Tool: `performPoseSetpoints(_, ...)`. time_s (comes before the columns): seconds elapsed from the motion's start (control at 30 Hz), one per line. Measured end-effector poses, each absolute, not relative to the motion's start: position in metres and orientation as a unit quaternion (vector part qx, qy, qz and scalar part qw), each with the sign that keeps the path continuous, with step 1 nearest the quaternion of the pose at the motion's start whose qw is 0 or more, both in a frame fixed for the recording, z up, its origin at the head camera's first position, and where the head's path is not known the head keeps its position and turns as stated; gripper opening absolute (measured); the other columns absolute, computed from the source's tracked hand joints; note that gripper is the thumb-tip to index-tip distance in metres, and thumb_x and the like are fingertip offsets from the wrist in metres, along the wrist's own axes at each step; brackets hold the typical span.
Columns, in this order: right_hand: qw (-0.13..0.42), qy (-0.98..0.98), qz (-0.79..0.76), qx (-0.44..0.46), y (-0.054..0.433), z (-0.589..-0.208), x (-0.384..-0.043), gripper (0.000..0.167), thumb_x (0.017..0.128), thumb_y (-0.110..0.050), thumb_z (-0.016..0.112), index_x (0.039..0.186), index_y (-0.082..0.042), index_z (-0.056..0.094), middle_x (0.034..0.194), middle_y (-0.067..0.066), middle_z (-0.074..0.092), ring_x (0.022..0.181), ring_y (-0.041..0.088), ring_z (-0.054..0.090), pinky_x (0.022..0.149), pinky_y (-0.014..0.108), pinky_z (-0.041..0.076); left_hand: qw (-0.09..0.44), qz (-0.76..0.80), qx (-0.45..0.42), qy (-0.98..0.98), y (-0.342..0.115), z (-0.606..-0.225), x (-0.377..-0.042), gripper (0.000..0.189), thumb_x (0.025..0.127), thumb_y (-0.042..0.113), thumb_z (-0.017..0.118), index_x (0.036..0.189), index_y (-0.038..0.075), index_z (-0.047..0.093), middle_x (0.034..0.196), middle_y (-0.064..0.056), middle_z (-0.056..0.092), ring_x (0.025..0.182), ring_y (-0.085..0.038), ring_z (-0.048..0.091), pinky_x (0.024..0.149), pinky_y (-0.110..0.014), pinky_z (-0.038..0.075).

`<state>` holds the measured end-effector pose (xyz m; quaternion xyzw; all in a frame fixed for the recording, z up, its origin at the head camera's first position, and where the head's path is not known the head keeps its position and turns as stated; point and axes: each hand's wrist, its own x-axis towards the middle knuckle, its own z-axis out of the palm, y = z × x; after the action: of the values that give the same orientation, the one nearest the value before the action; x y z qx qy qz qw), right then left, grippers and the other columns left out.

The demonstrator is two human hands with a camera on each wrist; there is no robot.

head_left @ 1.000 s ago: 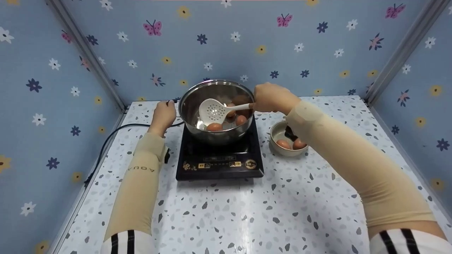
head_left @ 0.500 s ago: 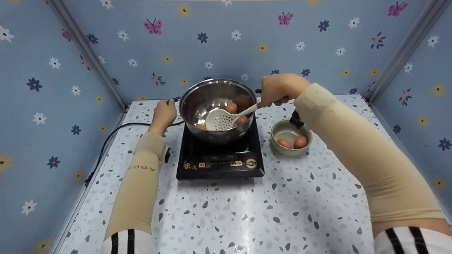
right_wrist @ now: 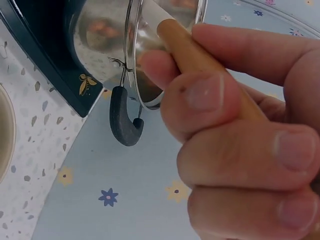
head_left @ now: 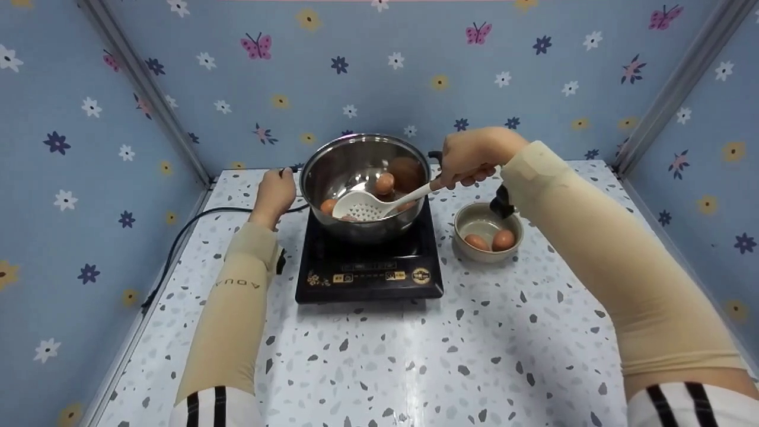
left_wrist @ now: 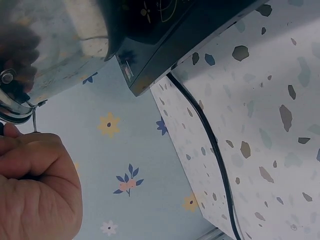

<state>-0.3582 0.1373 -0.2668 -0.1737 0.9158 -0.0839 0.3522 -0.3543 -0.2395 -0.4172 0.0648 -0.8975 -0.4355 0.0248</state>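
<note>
My left hand grips the side handle of a steel pot; in the left wrist view its curled fingers mostly hide that handle. With my right hand I hold the wooden handle of a white slotted skimmer, its head tilted down inside the pot. One brown egg lies behind the skimmer and another egg at its left. Further eggs are partly hidden by the skimmer and rim; whether one sits on the skimmer I cannot tell.
The pot stands on a black induction cooker, its cord running off left. Right of it a beige bowl holds two brown eggs. The pot's other black handle juts out below my right hand. Patterned walls enclose the speckled table.
My right hand has moved right and the skimmer head has dipped lower into the pot, then shifted slightly left. Eggs in the pot have rolled about. The left hand keeps its grip.
</note>
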Motion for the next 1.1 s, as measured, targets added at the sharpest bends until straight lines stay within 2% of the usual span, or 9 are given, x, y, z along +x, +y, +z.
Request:
performPoseSetpoints(0.23, 0.379, 0.9, -0.122, -0.175, 0.143, -0.272, -0.361, 0.021, 0.103, -0.026, 0.064, 0.099, -0.009, 0.077, 0.061, -0.003, 0.052, 0.05, 0.008, 0.037, 0.05, 0.027, 0.035, 0.02, -0.437, 0.075, -0.896, -0.24, -0.417, -0.355, 0.056, 0.119, 0.029, 0.026, 0.149, -0.014, 0.047, 0.143, -0.035, 0.054, 0.13, -0.041, 0.055, 0.111, -0.057, 0.044)
performPoseSetpoints(0.37, 0.392, 0.891, -0.149, -0.171, 0.147, -0.276, -0.363, 0.025, 0.106, -0.03, 0.064, 0.101, -0.008, 0.077, 0.06, -0.004, 0.05, 0.049, 0.008, 0.035, 0.049, 0.027, 0.034, 0.021, -0.436, 0.076, -0.897, -0.241, -0.417, -0.355, 0.056, 0.119, 0.027, 0.026, 0.15, -0.014, 0.047, 0.146, -0.036, 0.054, 0.133, -0.043, 0.055, 0.112, -0.058, 0.044)
performPoseSetpoints(0.43, 0.396, 0.889, -0.162, -0.166, 0.149, -0.278, -0.363, 0.026, 0.106, -0.031, 0.065, 0.1, -0.009, 0.077, 0.061, -0.004, 0.05, 0.048, 0.008, 0.035, 0.049, 0.027, 0.033, 0.023, -0.435, 0.076, -0.897, -0.241, -0.417, -0.355, 0.055, 0.119, 0.027, 0.026, 0.149, -0.014, 0.048, 0.144, -0.035, 0.055, 0.129, -0.042, 0.055, 0.111, -0.058, 0.044)
performPoseSetpoints(0.53, 0.401, 0.885, -0.177, -0.16, 0.151, -0.279, -0.364, 0.03, 0.108, -0.035, 0.066, 0.1, -0.009, 0.077, 0.061, -0.005, 0.049, 0.049, 0.008, 0.035, 0.049, 0.027, 0.032, 0.031, -0.428, 0.078, -0.9, -0.241, -0.418, -0.356, 0.053, 0.119, 0.027, 0.027, 0.141, -0.014, 0.052, 0.13, -0.032, 0.058, 0.119, -0.04, 0.056, 0.105, -0.055, 0.045)
performPoseSetpoints(0.67, 0.404, 0.881, -0.19, -0.158, 0.155, -0.279, -0.365, 0.029, 0.109, -0.033, 0.064, 0.102, -0.009, 0.076, 0.063, -0.005, 0.05, 0.049, 0.008, 0.035, 0.049, 0.027, 0.032, 0.035, -0.424, 0.084, -0.901, -0.239, -0.419, -0.356, 0.05, 0.118, 0.026, 0.026, 0.135, -0.013, 0.055, 0.112, -0.024, 0.054, 0.108, -0.039, 0.055, 0.097, -0.052, 0.046)
performPoseSetpoints(0.9, 0.397, 0.879, -0.213, -0.154, 0.162, -0.276, -0.364, 0.027, 0.109, -0.029, 0.061, 0.104, -0.008, 0.076, 0.063, -0.003, 0.05, 0.048, 0.009, 0.034, 0.048, 0.027, 0.032, 0.036, -0.423, 0.078, -0.902, -0.239, -0.418, -0.356, 0.054, 0.118, 0.026, 0.026, 0.141, -0.014, 0.054, 0.13, -0.032, 0.06, 0.118, -0.04, 0.057, 0.106, -0.057, 0.046)
performPoseSetpoints(0.97, 0.396, 0.879, -0.217, -0.15, 0.164, -0.274, -0.364, 0.026, 0.11, -0.027, 0.059, 0.107, -0.008, 0.076, 0.064, -0.003, 0.051, 0.048, 0.009, 0.035, 0.048, 0.027, 0.033, 0.035, -0.424, 0.075, -0.902, -0.24, -0.417, -0.356, 0.053, 0.118, 0.026, 0.027, 0.14, -0.014, 0.054, 0.126, -0.031, 0.059, 0.116, -0.039, 0.057, 0.105, -0.057, 0.045)
performPoseSetpoints(1.1, 0.391, 0.883, -0.218, -0.143, 0.17, -0.273, -0.364, 0.027, 0.11, -0.026, 0.057, 0.112, -0.006, 0.075, 0.066, -0.002, 0.053, 0.048, 0.009, 0.037, 0.049, 0.027, 0.034, 0.035, -0.43, 0.07, -0.899, -0.24, -0.416, -0.356, 0.053, 0.118, 0.026, 0.028, 0.141, -0.014, 0.054, 0.131, -0.033, 0.06, 0.124, -0.043, 0.058, 0.109, -0.058, 0.044)
